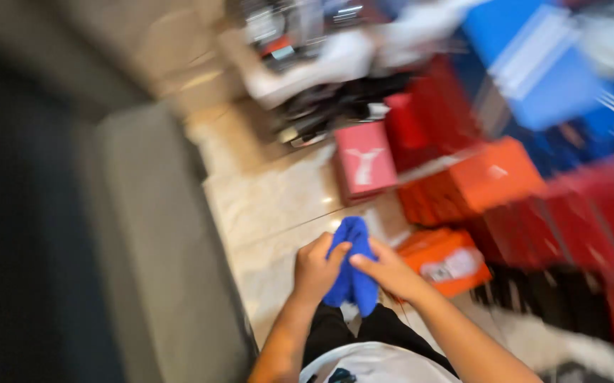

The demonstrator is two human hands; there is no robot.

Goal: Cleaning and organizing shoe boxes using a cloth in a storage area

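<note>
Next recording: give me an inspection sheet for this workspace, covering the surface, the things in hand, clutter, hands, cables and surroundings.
Surface: pale glossy tiled floor; the picture is motion-blurred.
Things in hand: a blue cloth, bunched, held up between both hands.
Clutter: an orange box on the floor just right of the hands; a pink box standing further off; stacked red boxes and blue boxes on the right.
Hands: left hand and right hand both have a grip on the cloth.
Cables: nothing seen.
Surroundings: a grey upholstered edge on the left; a blurred pile of dark and white things at the top.
</note>
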